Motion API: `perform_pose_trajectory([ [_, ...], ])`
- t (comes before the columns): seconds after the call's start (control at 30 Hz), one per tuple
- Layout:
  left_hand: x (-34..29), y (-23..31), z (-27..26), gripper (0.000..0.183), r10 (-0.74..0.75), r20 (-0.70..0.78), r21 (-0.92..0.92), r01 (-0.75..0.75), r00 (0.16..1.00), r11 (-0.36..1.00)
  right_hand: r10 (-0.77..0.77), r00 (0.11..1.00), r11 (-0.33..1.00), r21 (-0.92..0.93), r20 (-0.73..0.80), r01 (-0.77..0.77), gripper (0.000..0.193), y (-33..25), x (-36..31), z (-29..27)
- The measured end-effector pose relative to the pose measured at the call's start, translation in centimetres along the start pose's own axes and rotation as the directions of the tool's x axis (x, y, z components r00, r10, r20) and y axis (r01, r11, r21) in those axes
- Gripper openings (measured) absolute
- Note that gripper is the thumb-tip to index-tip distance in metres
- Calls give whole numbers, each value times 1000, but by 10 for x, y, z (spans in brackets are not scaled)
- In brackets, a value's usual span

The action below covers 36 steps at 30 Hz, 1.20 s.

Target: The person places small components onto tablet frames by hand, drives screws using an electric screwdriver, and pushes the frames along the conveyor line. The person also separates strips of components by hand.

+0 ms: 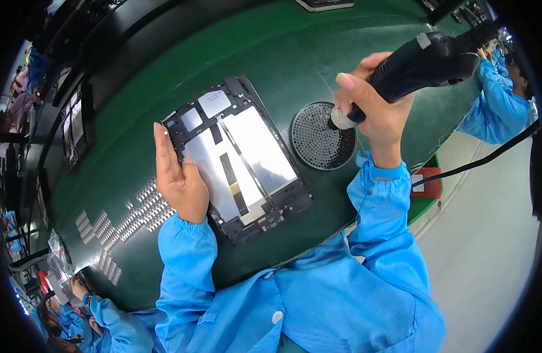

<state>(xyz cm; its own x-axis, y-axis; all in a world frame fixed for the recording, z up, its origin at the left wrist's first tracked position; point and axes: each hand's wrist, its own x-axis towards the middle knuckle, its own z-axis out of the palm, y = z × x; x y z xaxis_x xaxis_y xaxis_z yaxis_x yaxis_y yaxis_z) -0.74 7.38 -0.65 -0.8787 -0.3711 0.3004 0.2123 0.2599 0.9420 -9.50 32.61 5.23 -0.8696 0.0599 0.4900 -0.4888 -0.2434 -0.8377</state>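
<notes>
In front of me lies an opened tablet (262, 156), its black frame, silver plates and flat ribbon cable showing. Along its left edge rests my left hand (181, 176), fingers stretched out, with a tiny pale piece on a fingertip. My right hand (377, 103) is wrapped round a black electric screwdriver (421, 65), tilted down to the left. The tool's tip is over a round perforated screw tray (309, 138), whose right part holds many small dark screws (344, 147). Whether the tip touches a screw is hard to see.
Strips of small metal parts (136, 215) lie on the green table (271, 50) left of my left hand. Another tablet (77, 126) stands at the far left. A black cable (482, 160) crosses at right above a red bin (428, 183). Co-workers (500, 97) sit on both sides.
</notes>
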Motion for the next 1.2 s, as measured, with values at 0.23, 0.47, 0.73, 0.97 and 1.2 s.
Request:
perform_pose_trajectory([
  [0.23,-7,-1,9,64,99,92,231,-118,991,966,4,1000,1000,-21,9,-4,29,13,-2,0],
  [0.47,0,1,13,62,185,125,377,-220,975,900,26,1000,998,-64,11,-25,29,15,-2,2],
  [0.73,-6,-6,7,35,225,151,422,-269,963,866,45,999,996,-84,24,-43,29,18,-2,6],
  [0.97,-9,8,11,14,31,-9,182,-29,999,983,77,997,992,-104,21,-74,27,19,-3,3],
  [1.2,-5,15,-20,14,64,27,218,-68,998,974,134,991,985,-108,-9,-134,28,20,-5,12],
])
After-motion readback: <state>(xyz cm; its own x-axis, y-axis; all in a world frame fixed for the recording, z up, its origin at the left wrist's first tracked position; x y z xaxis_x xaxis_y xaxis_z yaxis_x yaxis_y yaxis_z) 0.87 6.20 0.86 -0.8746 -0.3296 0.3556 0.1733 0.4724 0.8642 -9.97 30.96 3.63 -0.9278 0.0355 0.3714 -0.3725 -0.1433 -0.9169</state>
